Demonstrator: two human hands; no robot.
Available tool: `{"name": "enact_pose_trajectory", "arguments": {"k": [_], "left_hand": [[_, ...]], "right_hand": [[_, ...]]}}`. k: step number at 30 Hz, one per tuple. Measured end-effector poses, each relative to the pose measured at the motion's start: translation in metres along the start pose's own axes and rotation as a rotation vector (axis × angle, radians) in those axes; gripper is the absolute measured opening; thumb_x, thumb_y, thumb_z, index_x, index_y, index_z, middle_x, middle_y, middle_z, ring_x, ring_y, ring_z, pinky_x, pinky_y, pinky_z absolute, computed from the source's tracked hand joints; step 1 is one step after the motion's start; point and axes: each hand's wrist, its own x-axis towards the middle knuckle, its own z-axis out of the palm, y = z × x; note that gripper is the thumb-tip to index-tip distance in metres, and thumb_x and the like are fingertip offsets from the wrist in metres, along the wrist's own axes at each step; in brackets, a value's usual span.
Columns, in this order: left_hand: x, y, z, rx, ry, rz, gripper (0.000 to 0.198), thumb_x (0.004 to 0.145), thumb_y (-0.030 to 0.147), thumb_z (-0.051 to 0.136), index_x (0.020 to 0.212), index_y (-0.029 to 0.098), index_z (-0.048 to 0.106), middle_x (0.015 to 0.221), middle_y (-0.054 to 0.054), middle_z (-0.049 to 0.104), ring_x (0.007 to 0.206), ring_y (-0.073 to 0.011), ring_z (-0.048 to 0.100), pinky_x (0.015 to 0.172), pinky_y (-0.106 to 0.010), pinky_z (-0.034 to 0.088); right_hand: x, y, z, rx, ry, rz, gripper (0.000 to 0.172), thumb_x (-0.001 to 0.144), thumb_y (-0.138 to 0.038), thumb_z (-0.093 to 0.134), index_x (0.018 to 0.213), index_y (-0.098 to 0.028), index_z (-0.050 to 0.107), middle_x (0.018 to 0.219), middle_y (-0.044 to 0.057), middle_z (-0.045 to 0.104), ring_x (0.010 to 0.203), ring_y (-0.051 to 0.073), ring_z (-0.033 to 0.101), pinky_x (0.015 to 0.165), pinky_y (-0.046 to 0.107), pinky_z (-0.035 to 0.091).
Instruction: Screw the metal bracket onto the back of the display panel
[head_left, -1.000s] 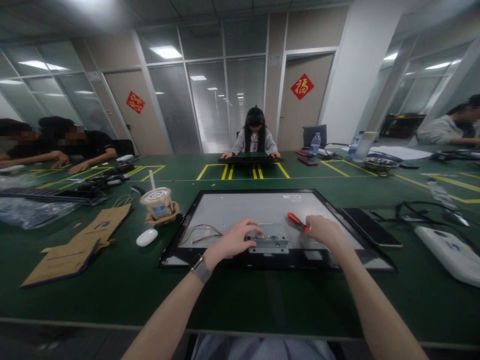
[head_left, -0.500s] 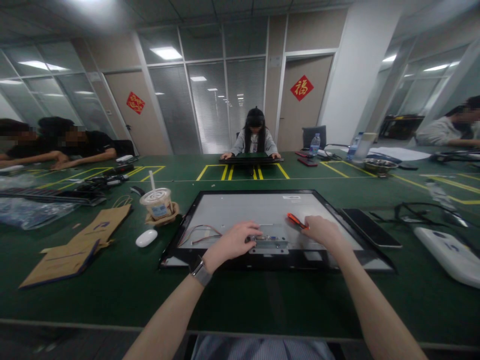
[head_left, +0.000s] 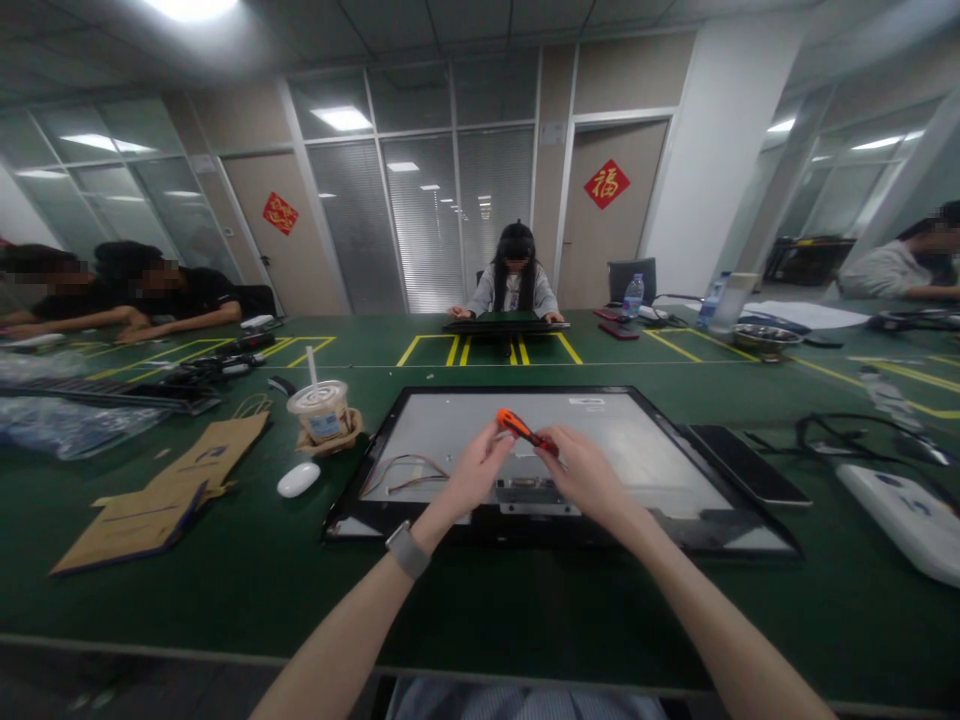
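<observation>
Striped cloth (head_left: 525,698) shows at the table's near edge, below and between the forearms. A watch (head_left: 407,550) with a grey band sits on the left wrist, and bare green table (head_left: 525,610) lies under the arms. Ahead, the left hand (head_left: 476,468) and the right hand (head_left: 587,474) meet on one orange-and-black tool (head_left: 519,428) — left fingers closed on its orange end, right fingers pinching its dark end — and it slants down toward the right hand. Just below the tool, between the hands, is a metal bracket (head_left: 537,497) on a flat grey panel (head_left: 645,430) with a black frame. Thin wires (head_left: 409,472) lie on the panel, left of the left hand.

Beyond the panel's left edge, well apart from the left hand, are a white mouse (head_left: 298,480), a lidded cup (head_left: 324,412) with a straw and a brown paper bag (head_left: 187,470). Right of the right hand lie a black slab (head_left: 750,463) and a white device (head_left: 900,520). Farther ahead of both hands — across the table — a person (head_left: 517,285) sits at a dark panel.
</observation>
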Motion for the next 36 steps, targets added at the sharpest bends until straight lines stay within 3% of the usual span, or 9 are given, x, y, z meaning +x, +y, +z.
{"name": "enact_pose_trajectory", "arguments": {"k": [5, 10, 16, 26, 36], "left_hand": [[0.002, 0.015, 0.003, -0.330, 0.113, -0.006, 0.043, 0.088, 0.036, 0.057, 0.125, 0.016, 0.048, 0.125, -0.016, 0.060, 0.110, -0.0253, 0.063, 0.096, -0.046, 0.050], [-0.001, 0.026, -0.008, -0.241, 0.286, 0.130, 0.045, 0.087, 0.034, 0.058, 0.127, 0.021, 0.043, 0.102, -0.007, 0.064, 0.085, -0.0175, 0.069, 0.079, -0.041, 0.059], [-0.005, 0.024, -0.016, 0.047, 0.445, 0.210, 0.036, 0.082, 0.034, 0.065, 0.115, 0.023, 0.056, 0.093, -0.001, 0.055, 0.075, -0.0110, 0.060, 0.058, -0.024, 0.061], [-0.009, 0.024, -0.015, 0.333, 0.438, 0.318, 0.031, 0.084, 0.032, 0.063, 0.114, 0.023, 0.059, 0.090, -0.002, 0.056, 0.075, -0.0104, 0.060, 0.056, -0.018, 0.056], [-0.010, 0.024, -0.012, 0.424, 0.394, 0.338, 0.030, 0.085, 0.034, 0.062, 0.113, 0.023, 0.061, 0.088, -0.002, 0.057, 0.076, -0.0105, 0.061, 0.056, -0.017, 0.054]], "right_hand": [[-0.002, -0.004, 0.003, 0.228, 0.084, -0.102, 0.022, 0.093, -0.028, 0.045, 0.106, -0.019, 0.060, 0.089, 0.005, 0.066, 0.082, 0.019, 0.062, 0.076, 0.028, 0.047], [0.002, 0.024, -0.006, 0.210, 0.251, 0.053, 0.026, 0.094, -0.030, 0.042, 0.105, -0.017, 0.061, 0.090, 0.007, 0.066, 0.084, 0.019, 0.062, 0.079, 0.028, 0.046], [0.002, 0.057, 0.001, -0.041, 0.061, 0.151, 0.027, 0.094, -0.027, 0.039, 0.106, -0.017, 0.061, 0.100, 0.008, 0.064, 0.083, 0.019, 0.062, 0.077, 0.029, 0.045], [-0.003, 0.073, 0.029, -0.370, -0.223, 0.198, 0.032, 0.095, -0.017, 0.037, 0.120, -0.013, 0.056, 0.124, 0.016, 0.057, 0.111, 0.029, 0.052, 0.090, 0.037, 0.039], [-0.003, 0.070, 0.031, -0.432, -0.262, 0.178, 0.031, 0.096, -0.016, 0.035, 0.119, -0.012, 0.055, 0.122, 0.017, 0.056, 0.113, 0.029, 0.050, 0.088, 0.035, 0.037]]}}
